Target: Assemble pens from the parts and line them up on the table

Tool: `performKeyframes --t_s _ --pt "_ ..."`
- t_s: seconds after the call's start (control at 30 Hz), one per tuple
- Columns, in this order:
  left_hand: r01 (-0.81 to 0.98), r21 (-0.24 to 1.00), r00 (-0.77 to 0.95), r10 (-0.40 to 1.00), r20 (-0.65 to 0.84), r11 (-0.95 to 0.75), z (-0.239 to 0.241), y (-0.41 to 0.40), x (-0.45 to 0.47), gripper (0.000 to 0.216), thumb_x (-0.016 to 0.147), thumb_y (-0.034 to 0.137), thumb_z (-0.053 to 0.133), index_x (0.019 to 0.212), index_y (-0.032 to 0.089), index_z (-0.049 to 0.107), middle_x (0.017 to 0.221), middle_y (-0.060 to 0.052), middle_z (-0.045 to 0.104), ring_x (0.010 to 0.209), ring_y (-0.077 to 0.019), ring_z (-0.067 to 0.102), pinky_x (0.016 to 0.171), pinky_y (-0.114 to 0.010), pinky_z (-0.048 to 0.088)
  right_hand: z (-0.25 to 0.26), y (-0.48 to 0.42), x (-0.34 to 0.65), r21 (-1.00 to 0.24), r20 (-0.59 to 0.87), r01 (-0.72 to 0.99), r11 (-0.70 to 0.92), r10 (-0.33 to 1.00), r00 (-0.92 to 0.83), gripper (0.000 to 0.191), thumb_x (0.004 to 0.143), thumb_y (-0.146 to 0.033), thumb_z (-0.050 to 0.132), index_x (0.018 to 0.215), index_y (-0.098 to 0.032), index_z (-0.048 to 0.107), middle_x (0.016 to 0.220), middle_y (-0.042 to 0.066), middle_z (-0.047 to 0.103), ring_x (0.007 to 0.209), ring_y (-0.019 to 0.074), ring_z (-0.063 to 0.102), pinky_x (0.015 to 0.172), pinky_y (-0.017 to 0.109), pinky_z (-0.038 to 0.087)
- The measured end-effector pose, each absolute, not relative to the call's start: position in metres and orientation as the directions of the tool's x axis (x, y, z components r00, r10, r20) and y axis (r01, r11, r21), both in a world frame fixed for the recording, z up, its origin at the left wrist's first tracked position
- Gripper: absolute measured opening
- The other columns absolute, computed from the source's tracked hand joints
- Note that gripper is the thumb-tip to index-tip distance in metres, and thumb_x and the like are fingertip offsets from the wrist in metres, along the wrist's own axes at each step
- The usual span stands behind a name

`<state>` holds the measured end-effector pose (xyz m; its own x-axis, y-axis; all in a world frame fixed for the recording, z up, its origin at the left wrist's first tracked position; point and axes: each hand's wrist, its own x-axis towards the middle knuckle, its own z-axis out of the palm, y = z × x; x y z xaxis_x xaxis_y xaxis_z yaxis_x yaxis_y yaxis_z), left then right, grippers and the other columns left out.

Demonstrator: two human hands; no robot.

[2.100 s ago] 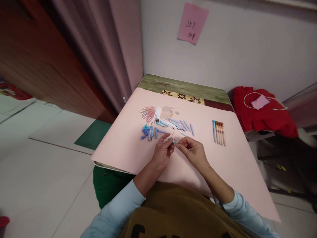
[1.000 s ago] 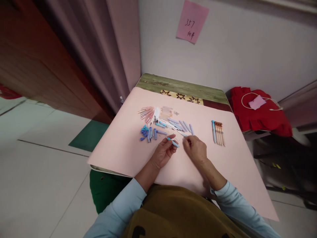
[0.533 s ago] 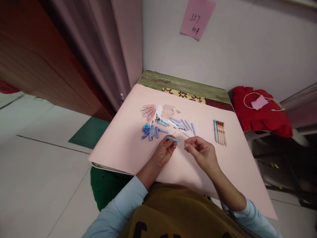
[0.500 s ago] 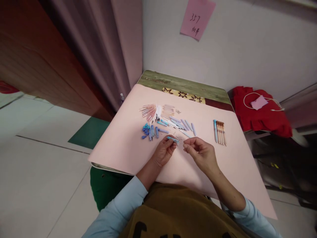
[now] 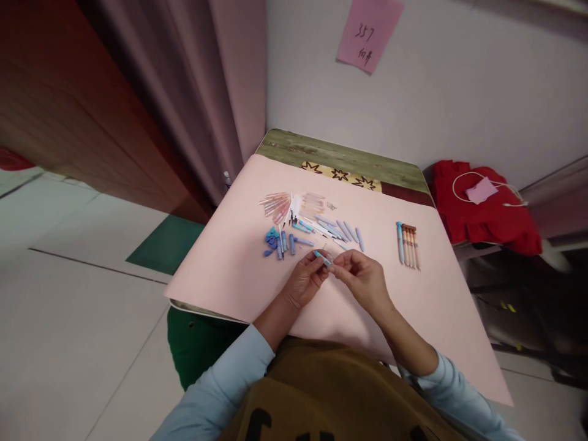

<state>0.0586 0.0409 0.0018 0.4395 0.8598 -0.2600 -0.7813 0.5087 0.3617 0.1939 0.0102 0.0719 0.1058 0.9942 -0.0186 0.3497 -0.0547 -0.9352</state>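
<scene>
My left hand (image 5: 305, 280) pinches a short light-blue pen piece (image 5: 322, 257) above the pink mat (image 5: 239, 263). My right hand (image 5: 362, 278) meets it from the right, its fingertips closed on a tiny part at the piece's end; what that part is I cannot make out. Just beyond my hands lies a spread of pen parts: dark blue caps (image 5: 272, 240), light-blue barrels (image 5: 342, 231), and pink and white refills (image 5: 285, 205).
Several assembled pens (image 5: 407, 244) lie in a row at the mat's right. The mat covers a small green-topped table (image 5: 340, 158) against the wall. A red cloth with a white cable (image 5: 487, 211) sits to the right. A pink note (image 5: 370, 33) hangs on the wall.
My right hand went out to the parts, picked up a tiny part and came back to the light-blue piece held in my left hand. The camera tilted slightly.
</scene>
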Motion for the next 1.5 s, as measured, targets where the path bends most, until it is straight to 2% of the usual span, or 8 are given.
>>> performKeyframes --t_s 0.13,0.23,0.37,0.5,0.7,0.8,1.07,1.5 --pt "-0.785 0.332 0.430 0.845 -0.317 0.524 0.002 0.042 0.057 0.022 0.071 0.017 0.082 0.086 0.011 0.068 0.076 -0.001 0.067 0.059 -0.0044 0.059 0.056 -0.012 0.050 0.061 0.022 0.193 -0.928 -0.368 -0.065 -0.367 0.930 0.001 0.047 0.056 -0.054 0.085 0.076 -0.020 0.059 0.053 -0.007 0.049 0.044 0.0079 0.040 0.043 0.021 0.031" --pt "-0.786 0.293 0.421 0.818 -0.391 0.545 0.005 0.044 0.054 0.013 0.080 0.019 0.075 0.088 0.012 0.067 0.077 -0.004 0.070 0.057 -0.0067 0.062 0.052 -0.013 0.052 0.052 0.021 0.203 -0.926 -0.370 -0.095 -0.366 0.929 0.019 0.046 0.064 -0.059 0.079 0.076 -0.020 0.058 0.053 -0.007 0.048 0.043 0.0076 0.038 0.043 0.022 0.030" --pt "-0.803 0.236 0.394 0.784 -0.480 0.548 0.008 0.049 0.053 0.006 0.088 0.018 0.065 0.088 0.012 0.066 0.082 -0.006 0.073 0.057 -0.0068 0.064 0.051 -0.013 0.053 0.039 0.017 0.237 -0.938 -0.081 0.304 -0.166 0.958 0.275 0.039 0.079 -0.058 0.065 0.077 -0.020 0.063 0.060 -0.002 0.056 0.051 0.0118 0.047 0.050 0.025 0.037" --pt "-0.809 0.223 0.400 0.788 -0.469 0.544 0.006 0.052 0.054 0.008 0.089 0.020 0.065 0.089 0.012 0.066 0.075 -0.004 0.070 0.055 -0.0063 0.062 0.048 -0.012 0.052 0.027 0.019 0.264 -0.541 0.256 0.835 -0.099 0.927 0.275 0.024 0.088 -0.041 0.059 0.088 -0.022 0.072 0.083 0.003 0.068 0.068 0.0161 0.058 0.062 0.028 0.038" --pt "-0.790 0.210 0.441 0.772 -0.458 0.576 0.004 0.050 0.054 0.015 0.090 0.025 0.065 0.088 0.010 0.066 0.067 -0.002 0.064 0.049 -0.0044 0.058 0.046 -0.010 0.050 0.009 0.030 0.260 -0.210 0.333 0.978 0.007 0.941 0.065 0.022 0.089 -0.032 0.059 0.100 -0.020 0.074 0.093 0.009 0.071 0.088 0.0229 0.058 0.076 0.033 0.040" --pt "-0.783 0.234 0.427 0.772 -0.472 0.576 0.005 0.050 0.054 0.015 0.090 0.025 0.065 0.087 0.011 0.066 0.068 -0.003 0.065 0.050 -0.0048 0.059 0.046 -0.010 0.050 0.012 0.029 0.258 -0.231 0.332 0.973 0.013 0.941 0.066 0.018 0.089 -0.030 0.058 0.094 -0.019 0.072 0.090 0.008 0.071 0.083 0.0223 0.059 0.074 0.032 0.041" --pt "-0.829 0.278 0.346 0.835 -0.427 0.485 0.001 0.051 0.061 0.012 0.093 0.019 0.059 0.095 0.011 0.068 0.092 -0.009 0.075 0.076 -0.0129 0.072 0.072 -0.022 0.060 0.068 -0.023 0.243 -0.544 0.338 0.824 0.159 0.940 0.042 0.015 0.089 -0.037 0.060 0.093 -0.023 0.065 0.080 -0.002 0.068 0.063 0.0128 0.060 0.053 0.023 0.042" --pt "-0.815 0.402 0.333 0.906 -0.262 0.417 -0.006 0.044 0.064 0.018 0.083 0.024 0.073 0.096 0.013 0.069 0.095 -0.009 0.076 0.089 -0.0193 0.073 0.086 -0.033 0.058 0.061 -0.018 0.226 -0.260 0.484 0.930 0.260 0.869 -0.108 0.014 0.092 -0.030 0.058 0.096 -0.021 0.068 0.085 0.000 0.073 0.073 0.0159 0.065 0.068 0.027 0.045"
